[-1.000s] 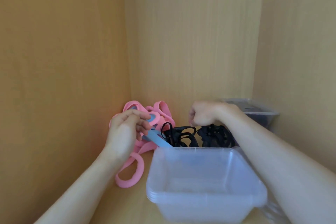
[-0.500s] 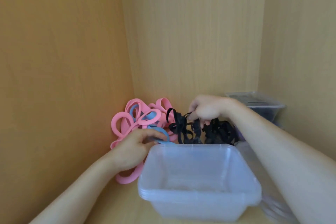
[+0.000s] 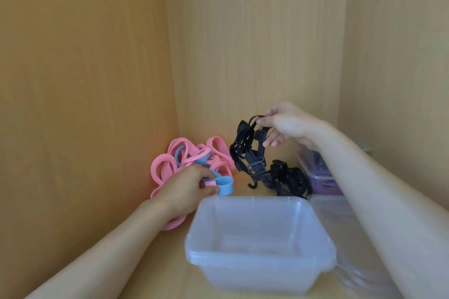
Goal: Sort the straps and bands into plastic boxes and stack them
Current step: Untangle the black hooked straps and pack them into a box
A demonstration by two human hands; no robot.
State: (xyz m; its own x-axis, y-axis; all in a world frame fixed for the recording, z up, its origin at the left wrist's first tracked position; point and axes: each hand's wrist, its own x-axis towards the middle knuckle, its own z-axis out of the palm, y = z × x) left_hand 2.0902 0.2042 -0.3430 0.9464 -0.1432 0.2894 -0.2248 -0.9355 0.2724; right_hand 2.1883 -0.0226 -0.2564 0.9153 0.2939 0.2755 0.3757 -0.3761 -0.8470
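Note:
A clear plastic box (image 3: 260,262), several nested, stands in front with nothing in it. Behind it on the left lies a heap of pink bands (image 3: 165,167) with blue ones mixed in. My left hand (image 3: 184,189) grips a blue band (image 3: 224,184) at the heap's front edge, just behind the box's rim. My right hand (image 3: 284,126) pinches a tangle of black straps (image 3: 247,150) with buckles and a hook, lifted above the shelf. More black straps (image 3: 289,181) lie beneath.
A lidded clear box (image 3: 318,175) holding purple and red bands sits at the back right, partly behind my right arm. Clear lids or boxes (image 3: 352,250) lie right of the front box. Wooden cabinet walls close in on the left, back and right.
My right hand has risen, lifting part of the black straps off the pile. My left hand has drawn the blue band forward out of the pink heap toward the box rim.

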